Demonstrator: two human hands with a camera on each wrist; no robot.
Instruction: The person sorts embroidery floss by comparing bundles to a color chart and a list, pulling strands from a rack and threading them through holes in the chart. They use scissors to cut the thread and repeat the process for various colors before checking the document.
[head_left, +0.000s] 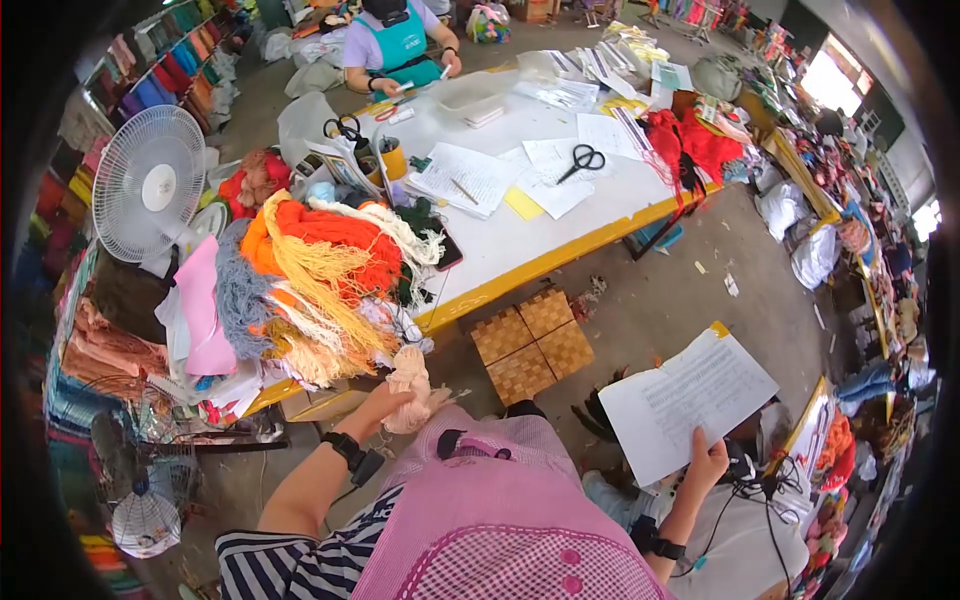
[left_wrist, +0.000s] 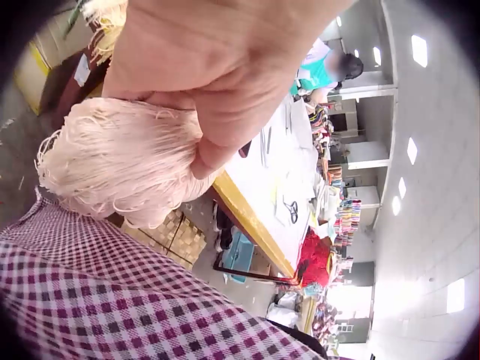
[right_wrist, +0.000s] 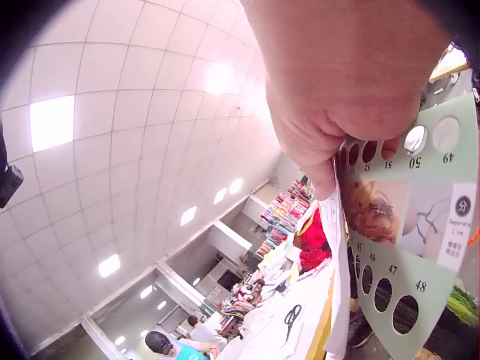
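My left hand (head_left: pixel 382 408) grips a pale pink hank of yarn (head_left: pixel 408 385), its looped strands bulging out beyond the fingers. In the left wrist view the thumb presses on the side of the hank (left_wrist: pixel 124 161). On the other side, my right hand (head_left: pixel 708 462) pinches printed paper sheets (head_left: pixel 685 395) by their lower edge. From the right wrist, a light green card (right_wrist: pixel 390 256) with numbered punched holes shows behind the paper in the same grip. Near my left hand lies a heap of orange, yellow and white yarn (head_left: pixel 375 255) on the table corner.
The white table (head_left: pixel 500 265) has a yellow edge and carries scissors (head_left: pixel 580 163), papers (head_left: pixel 460 180) and red yarn (head_left: pixel 700 145). A fan (head_left: pixel 158 188) stands at left. A woven-top stool (head_left: pixel 532 345) sits below. Across the table a person (head_left: pixel 400 50) works.
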